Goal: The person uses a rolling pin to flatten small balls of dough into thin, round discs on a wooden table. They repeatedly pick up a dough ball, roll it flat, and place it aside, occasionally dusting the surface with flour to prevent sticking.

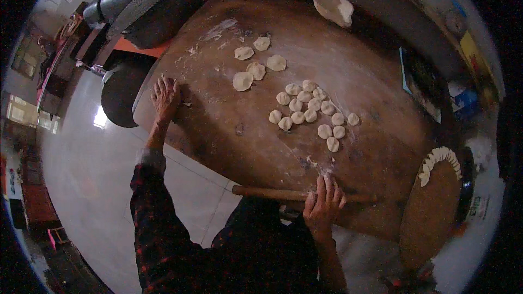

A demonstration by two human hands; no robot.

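Note:
My left hand (165,94) lies on the left edge of a floured wooden board (229,130), fingers pointing away from me and nothing seen in it. Along the board's near edge is a wooden rolling pin (269,192). My right hand (325,200) rests over the pin's right part, its fingertips reaching beyond it onto floury dough scraps (322,166); whether it grips the pin is unclear. Several small flattened dough pieces (314,104) are grouped right of the middle. Farther back lie several thin rolled dough rounds (242,81), two of them touching.
A round board (429,212) at the right bears a curved row of shaped dough pieces (441,155). A pale, bowl-like thing (334,8) is at the back. Dark round pans (126,90) stand beyond the left edge, and a blue-edged item (421,85) lies at the right.

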